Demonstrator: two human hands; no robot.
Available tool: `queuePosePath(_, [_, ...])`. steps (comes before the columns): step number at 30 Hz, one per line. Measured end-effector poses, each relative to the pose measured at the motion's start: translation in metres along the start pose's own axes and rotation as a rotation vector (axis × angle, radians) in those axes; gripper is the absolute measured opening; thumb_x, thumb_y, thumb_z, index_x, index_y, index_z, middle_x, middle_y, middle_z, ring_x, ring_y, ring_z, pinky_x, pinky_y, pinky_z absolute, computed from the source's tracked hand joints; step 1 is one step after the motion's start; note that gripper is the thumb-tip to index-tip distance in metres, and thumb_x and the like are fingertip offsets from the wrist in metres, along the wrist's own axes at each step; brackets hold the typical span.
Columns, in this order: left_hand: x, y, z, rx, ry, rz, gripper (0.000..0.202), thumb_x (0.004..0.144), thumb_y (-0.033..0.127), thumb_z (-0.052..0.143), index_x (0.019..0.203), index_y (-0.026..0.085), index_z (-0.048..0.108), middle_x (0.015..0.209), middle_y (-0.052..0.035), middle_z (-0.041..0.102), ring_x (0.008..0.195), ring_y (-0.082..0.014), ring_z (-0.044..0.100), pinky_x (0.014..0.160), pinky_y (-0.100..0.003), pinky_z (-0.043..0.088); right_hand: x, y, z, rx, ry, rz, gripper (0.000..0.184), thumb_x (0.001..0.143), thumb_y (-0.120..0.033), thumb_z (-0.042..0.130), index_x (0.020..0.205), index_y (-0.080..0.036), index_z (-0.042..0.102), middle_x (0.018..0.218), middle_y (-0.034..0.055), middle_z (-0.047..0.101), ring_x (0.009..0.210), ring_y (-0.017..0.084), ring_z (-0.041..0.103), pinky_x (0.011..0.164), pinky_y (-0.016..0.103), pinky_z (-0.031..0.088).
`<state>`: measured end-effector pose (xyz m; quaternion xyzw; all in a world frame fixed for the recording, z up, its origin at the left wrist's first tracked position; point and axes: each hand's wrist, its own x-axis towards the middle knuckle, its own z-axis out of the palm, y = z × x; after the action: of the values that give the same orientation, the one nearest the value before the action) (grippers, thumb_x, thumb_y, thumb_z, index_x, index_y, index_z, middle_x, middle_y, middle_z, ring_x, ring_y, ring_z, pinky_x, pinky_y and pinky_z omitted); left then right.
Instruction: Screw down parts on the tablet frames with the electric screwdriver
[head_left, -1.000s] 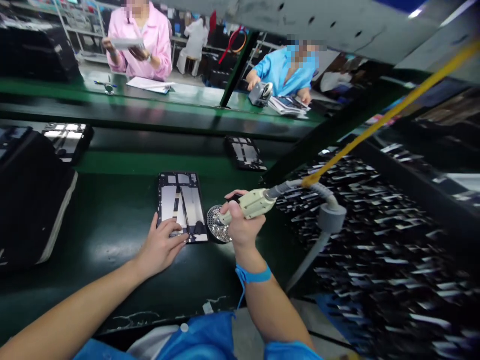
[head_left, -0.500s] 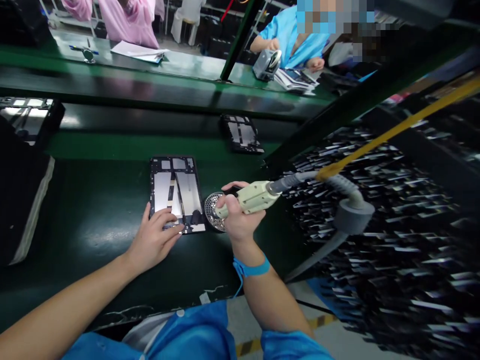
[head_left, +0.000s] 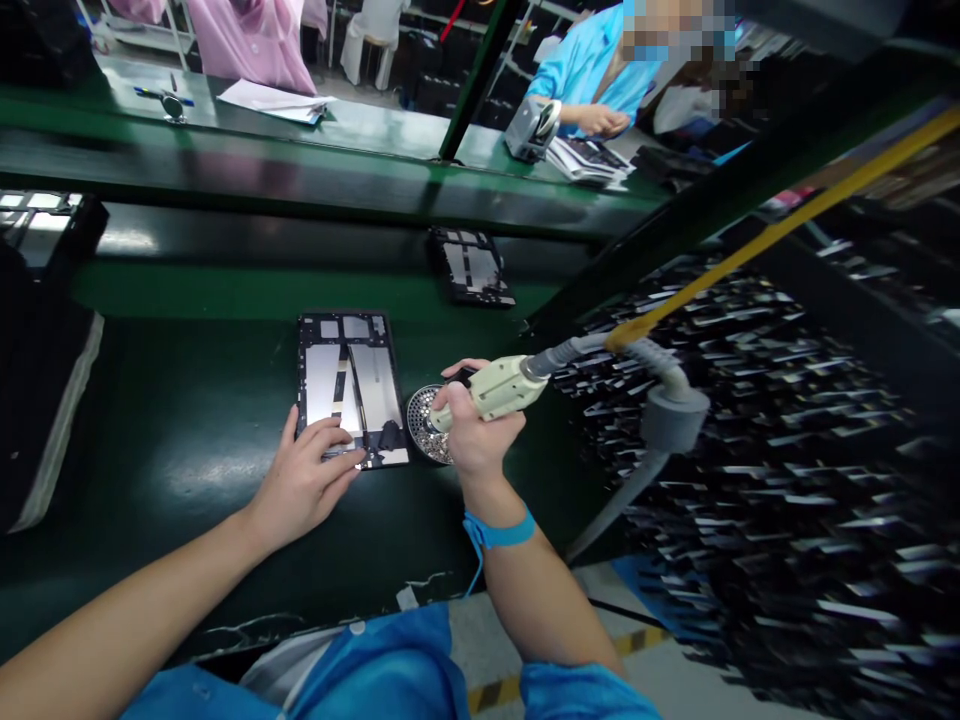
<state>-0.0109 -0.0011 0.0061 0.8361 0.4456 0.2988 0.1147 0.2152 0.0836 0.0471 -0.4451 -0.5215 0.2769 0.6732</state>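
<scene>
My left hand [head_left: 304,480] lies over the lower left corner of an opened tablet [head_left: 379,385], its fingers spread on the casing. Silver plates, a ribbon cable and dark edges show inside the tablet, which is flat on the bench. My right hand [head_left: 480,435] is wrapped round a pale green electric screwdriver [head_left: 506,385], with a blue band on the wrist. Its tip points down into a round metal dish [head_left: 417,405] of small screws, just right of the tablet. My fingers partly hide the tip and the dish.
A second opened tablet [head_left: 474,268] lies on the strip behind, with another device [head_left: 45,215] at the far left. A dark padded block [head_left: 45,390] stands on the left. The grey cable [head_left: 667,385] hangs from a yellow strap [head_left: 757,250]. Two people sit across the bench.
The tablet on the rear strip and the far-left device have slid a little left. The screwdriver's cable has swung left. Both my hands stay nearly in place. The co-worker's hands across have come together.
</scene>
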Motion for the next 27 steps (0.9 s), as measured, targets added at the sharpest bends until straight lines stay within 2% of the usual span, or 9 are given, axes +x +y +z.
queuePosePath(14, [0.000,0.000,0.000,-0.010,0.005,-0.007,0.022,0.102,0.020,0.058,0.118,0.025,0.073,0.120,-0.0082,0.069,0.131,-0.0299,0.057,0.123,-0.070,0.018,0.001,0.000,0.001,-0.038,0.012,0.037,0.015,0.084,-0.027,0.073,0.094,-0.017,0.067,0.077,0.0004,0.069,0.049,0.011,0.062,0.053,0.027,0.055])
queuePosePath(19, [0.001,0.000,0.001,-0.027,0.011,-0.016,0.022,0.102,0.021,0.058,0.117,0.025,0.073,0.119,-0.0081,0.069,0.130,-0.0295,0.057,0.122,-0.070,0.019,0.001,0.000,0.001,-0.020,0.025,0.021,0.019,0.084,-0.027,0.074,0.099,-0.018,0.067,0.082,0.0002,0.070,0.050,0.011,0.062,0.051,0.026,0.054])
queuePosePath(24, [0.002,0.000,0.003,-0.050,0.032,-0.033,0.020,0.101,0.023,0.059,0.115,0.025,0.074,0.117,-0.0077,0.070,0.129,-0.0286,0.058,0.123,-0.068,0.018,0.000,-0.018,0.007,0.066,0.024,-0.007,0.017,0.086,-0.029,0.074,0.098,-0.019,0.066,0.084,-0.0002,0.068,0.049,0.011,0.062,0.048,0.026,0.051])
queuePosePath(27, [0.002,-0.001,0.004,-0.065,0.033,-0.032,0.020,0.101,0.024,0.059,0.115,0.024,0.074,0.116,-0.0078,0.070,0.129,-0.0281,0.058,0.123,-0.067,0.018,-0.009,-0.034,0.016,0.147,-0.067,0.024,0.019,0.087,-0.029,0.073,0.102,-0.021,0.065,0.088,0.0001,0.067,0.050,0.011,0.063,0.048,0.026,0.052])
